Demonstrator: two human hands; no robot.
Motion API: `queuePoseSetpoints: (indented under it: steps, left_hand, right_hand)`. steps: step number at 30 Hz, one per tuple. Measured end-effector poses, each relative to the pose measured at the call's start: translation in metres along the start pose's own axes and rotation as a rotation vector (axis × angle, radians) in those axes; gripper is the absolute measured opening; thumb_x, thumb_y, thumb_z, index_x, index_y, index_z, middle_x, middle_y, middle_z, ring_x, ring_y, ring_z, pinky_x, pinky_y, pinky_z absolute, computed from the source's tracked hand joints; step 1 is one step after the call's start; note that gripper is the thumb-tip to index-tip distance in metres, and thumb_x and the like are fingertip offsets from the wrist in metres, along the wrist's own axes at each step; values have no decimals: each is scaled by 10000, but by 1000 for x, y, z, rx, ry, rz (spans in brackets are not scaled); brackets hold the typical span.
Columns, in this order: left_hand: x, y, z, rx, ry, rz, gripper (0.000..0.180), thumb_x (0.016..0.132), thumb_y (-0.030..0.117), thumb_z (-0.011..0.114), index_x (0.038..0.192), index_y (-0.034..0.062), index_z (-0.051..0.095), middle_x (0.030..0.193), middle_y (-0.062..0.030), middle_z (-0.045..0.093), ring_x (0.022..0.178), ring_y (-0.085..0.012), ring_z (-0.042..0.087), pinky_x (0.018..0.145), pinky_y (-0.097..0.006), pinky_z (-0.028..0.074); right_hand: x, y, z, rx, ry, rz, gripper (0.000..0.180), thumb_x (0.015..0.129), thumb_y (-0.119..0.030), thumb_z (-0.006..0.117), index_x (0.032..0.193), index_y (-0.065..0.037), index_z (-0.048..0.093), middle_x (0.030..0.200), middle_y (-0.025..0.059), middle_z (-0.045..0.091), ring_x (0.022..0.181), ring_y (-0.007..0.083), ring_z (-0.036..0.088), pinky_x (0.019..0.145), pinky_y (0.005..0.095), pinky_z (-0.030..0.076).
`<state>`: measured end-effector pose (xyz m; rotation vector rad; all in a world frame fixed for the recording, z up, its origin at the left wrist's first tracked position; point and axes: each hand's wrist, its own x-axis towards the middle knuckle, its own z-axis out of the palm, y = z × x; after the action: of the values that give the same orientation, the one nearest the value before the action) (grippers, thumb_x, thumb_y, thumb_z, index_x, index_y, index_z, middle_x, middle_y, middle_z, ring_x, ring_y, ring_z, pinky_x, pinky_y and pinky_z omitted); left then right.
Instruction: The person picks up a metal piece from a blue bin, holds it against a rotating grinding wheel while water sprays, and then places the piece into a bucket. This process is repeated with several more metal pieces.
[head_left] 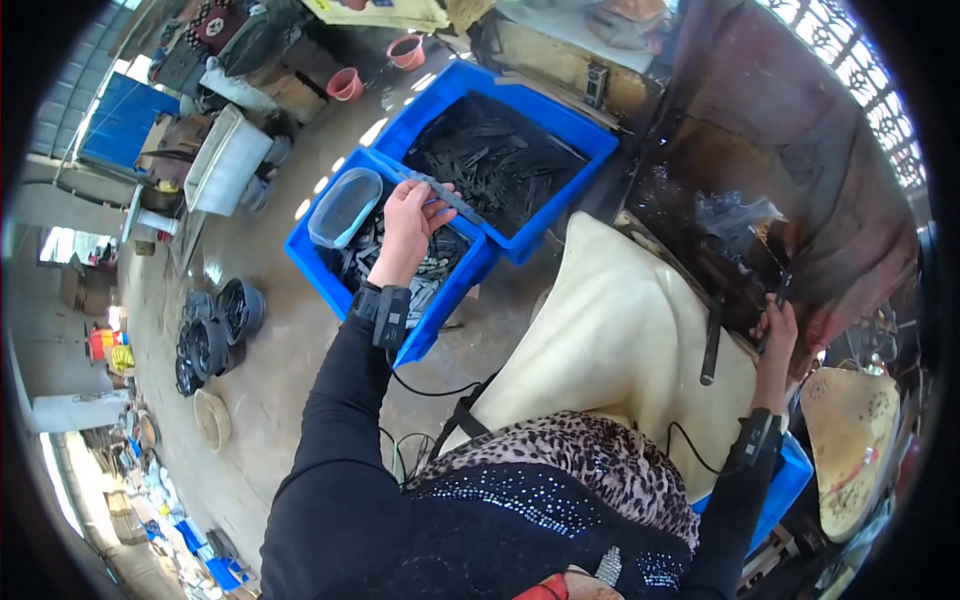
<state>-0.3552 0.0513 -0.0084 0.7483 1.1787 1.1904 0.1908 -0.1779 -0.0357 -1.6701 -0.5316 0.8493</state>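
Note:
My left hand (405, 222) is closed on a flat grey strip (452, 200), pinched between fingers and thumb above the place where two blue bins meet. Under that hand, the nearer blue bin (325, 282) holds many dark and grey strips and a clear plastic tub (346, 205). The farther blue bin (590, 158) has more black strips lying loose in it. At the right, my right hand (778, 325) is closed round a small dark thing (785, 287) whose kind I cannot tell. It is beside a brown, wet-looking work surface (690, 165) with crumpled clear plastic (738, 218) on it.
A dark rod (712, 345) sticks out from the work surface's near edge, over the cream sheet (610, 310) across my lap. Two pink buckets (345, 84) stand beyond the bins. Black tubs (238, 310) and a round basket (211, 420) are on the floor at left.

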Motion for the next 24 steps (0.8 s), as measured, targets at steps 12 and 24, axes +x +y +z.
queuePoseSetpoints:
  steps: [12, 24]
  left_hand:
    - [-9, 8, 238, 154, -613, 116, 182, 849, -19, 645, 1019, 20, 592, 941, -113, 669, 822, -188, 671, 753, -317, 585]
    - [-56, -113, 370, 512, -1009, 537, 51, 778, 60, 713, 804, 31, 679, 719, -52, 672, 661, -137, 641, 621, -291, 496]
  right_hand:
    - [-7, -7, 11, -64, 71, -32, 118, 973, -160, 536, 1016, -76, 608, 630, -30, 452, 505, 53, 425, 464, 207, 405]
    - [-16, -12, 14, -101, 55, -59, 91, 968, -148, 538, 983, -72, 587, 637, -33, 464, 526, 44, 434, 465, 210, 392]
